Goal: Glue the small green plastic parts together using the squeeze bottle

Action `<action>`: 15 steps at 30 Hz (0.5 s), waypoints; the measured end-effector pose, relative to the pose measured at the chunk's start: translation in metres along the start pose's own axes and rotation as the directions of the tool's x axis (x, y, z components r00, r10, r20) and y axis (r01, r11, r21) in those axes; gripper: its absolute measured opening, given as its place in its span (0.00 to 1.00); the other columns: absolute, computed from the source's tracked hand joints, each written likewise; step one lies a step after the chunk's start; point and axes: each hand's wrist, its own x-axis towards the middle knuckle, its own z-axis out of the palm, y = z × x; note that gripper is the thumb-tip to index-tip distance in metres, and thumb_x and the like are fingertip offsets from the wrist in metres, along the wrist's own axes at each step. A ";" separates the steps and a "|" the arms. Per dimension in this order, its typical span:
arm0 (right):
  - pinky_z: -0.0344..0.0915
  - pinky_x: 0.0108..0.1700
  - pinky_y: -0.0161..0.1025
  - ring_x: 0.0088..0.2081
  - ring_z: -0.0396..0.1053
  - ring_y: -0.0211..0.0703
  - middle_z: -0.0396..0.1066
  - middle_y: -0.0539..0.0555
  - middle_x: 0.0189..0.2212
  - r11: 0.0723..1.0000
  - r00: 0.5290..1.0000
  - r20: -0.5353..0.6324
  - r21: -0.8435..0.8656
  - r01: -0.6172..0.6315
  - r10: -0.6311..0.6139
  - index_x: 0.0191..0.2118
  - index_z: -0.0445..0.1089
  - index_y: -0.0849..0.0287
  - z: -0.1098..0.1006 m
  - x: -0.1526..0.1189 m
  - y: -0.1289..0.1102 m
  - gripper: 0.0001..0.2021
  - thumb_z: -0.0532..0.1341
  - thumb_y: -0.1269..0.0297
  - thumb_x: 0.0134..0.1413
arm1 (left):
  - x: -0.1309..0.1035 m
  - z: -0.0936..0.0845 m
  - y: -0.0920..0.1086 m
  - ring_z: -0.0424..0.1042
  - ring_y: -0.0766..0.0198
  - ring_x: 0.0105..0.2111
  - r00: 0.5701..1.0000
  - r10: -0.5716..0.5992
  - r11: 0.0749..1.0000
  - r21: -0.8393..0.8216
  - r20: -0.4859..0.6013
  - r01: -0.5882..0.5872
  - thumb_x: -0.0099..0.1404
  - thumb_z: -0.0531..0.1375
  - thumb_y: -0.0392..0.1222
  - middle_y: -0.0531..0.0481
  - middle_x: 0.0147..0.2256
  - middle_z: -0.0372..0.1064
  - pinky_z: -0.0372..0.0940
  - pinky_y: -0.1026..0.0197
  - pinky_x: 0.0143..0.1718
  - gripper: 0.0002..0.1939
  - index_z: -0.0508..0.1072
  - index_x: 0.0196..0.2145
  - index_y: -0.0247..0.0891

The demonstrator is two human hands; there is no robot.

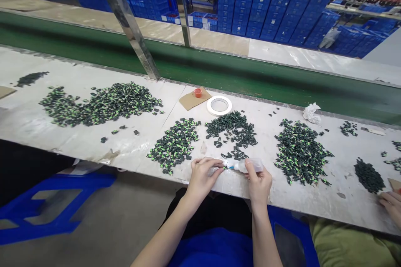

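My right hand point(260, 183) is closed on a clear squeeze bottle point(255, 164) with a thin blue tip point(231, 167) aimed left. In the fingertips of my left hand point(203, 173) is a small dark green part point(224, 167), pinched right at that tip. Just beyond my hands lies a pile of small dark pieces point(227, 124). Left of it spreads a heap of dark parts with bright green marks point(175, 144). A similar green-marked heap point(300, 152) lies to the right of my right hand.
A roll of white tape point(230, 105) lies behind the piles, beside a cardboard piece point(185, 101) with a small red cup point(197, 92). A larger heap point(115, 102) covers the left table. Crumpled tissue point(312, 113) lies rear right. Another person's hand point(393, 205) is at the right edge.
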 end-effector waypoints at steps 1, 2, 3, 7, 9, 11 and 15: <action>0.64 0.24 0.37 0.23 0.67 0.44 0.72 0.54 0.20 1.000 1.000 -0.005 -0.001 0.001 -0.001 0.24 0.74 0.64 0.000 0.000 0.000 0.21 0.65 0.46 0.39 | 0.000 0.000 0.000 0.76 0.55 0.39 1.000 0.000 1.000 0.003 0.000 0.000 0.55 0.66 0.34 0.51 0.33 0.80 0.55 0.47 0.50 0.07 0.77 0.32 0.44; 0.64 0.24 0.37 0.23 0.67 0.44 0.72 0.54 0.20 1.000 1.000 -0.012 0.000 0.002 -0.002 0.24 0.74 0.64 0.000 0.000 0.000 0.21 0.65 0.46 0.40 | 0.000 0.000 0.000 0.76 0.56 0.39 1.000 -0.001 1.000 0.007 0.002 0.001 0.55 0.66 0.34 0.52 0.33 0.80 0.55 0.47 0.50 0.07 0.77 0.32 0.44; 0.64 0.24 0.37 0.24 0.67 0.44 0.73 0.54 0.20 1.000 1.000 -0.020 0.003 0.001 -0.001 0.24 0.74 0.64 0.000 0.000 0.000 0.21 0.65 0.46 0.40 | 0.000 0.000 0.000 0.76 0.56 0.39 1.000 -0.004 1.000 0.010 0.007 0.004 0.55 0.66 0.34 0.52 0.33 0.80 0.55 0.47 0.50 0.07 0.77 0.32 0.44; 0.64 0.24 0.37 0.24 0.68 0.44 0.73 0.54 0.21 1.000 1.000 -0.017 0.025 -0.017 0.017 0.25 0.74 0.64 -0.001 0.002 0.001 0.21 0.65 0.46 0.39 | -0.001 0.000 0.000 0.76 0.56 0.40 1.000 -0.007 1.000 0.021 0.025 0.006 0.56 0.65 0.34 0.51 0.34 0.80 0.56 0.47 0.51 0.06 0.77 0.33 0.44; 0.64 0.24 0.38 0.24 0.68 0.45 0.73 0.54 0.20 1.000 1.000 0.011 0.022 -0.018 0.017 0.25 0.75 0.64 -0.002 0.002 0.002 0.21 0.65 0.46 0.39 | 0.000 0.000 0.000 0.76 0.56 0.41 1.000 -0.001 1.000 0.023 0.026 0.000 0.57 0.65 0.35 0.51 0.35 0.80 0.56 0.46 0.51 0.06 0.77 0.33 0.43; 0.64 0.25 0.38 0.24 0.69 0.45 0.74 0.54 0.21 1.000 0.999 0.033 0.022 -0.012 0.011 0.26 0.75 0.63 -0.001 0.003 0.002 0.21 0.65 0.46 0.40 | 0.000 0.000 0.000 0.76 0.55 0.41 1.000 0.004 1.000 0.023 0.026 -0.005 0.56 0.65 0.35 0.50 0.35 0.80 0.56 0.46 0.51 0.06 0.77 0.33 0.43; 0.66 0.26 0.38 0.25 0.70 0.46 0.75 0.55 0.22 0.999 1.000 0.027 0.033 -0.017 0.016 0.28 0.76 0.64 0.000 0.002 0.004 0.21 0.66 0.47 0.40 | 0.000 0.000 -0.001 0.76 0.55 0.40 1.000 0.010 1.000 0.019 0.022 -0.010 0.57 0.65 0.35 0.50 0.34 0.80 0.56 0.45 0.51 0.07 0.77 0.34 0.43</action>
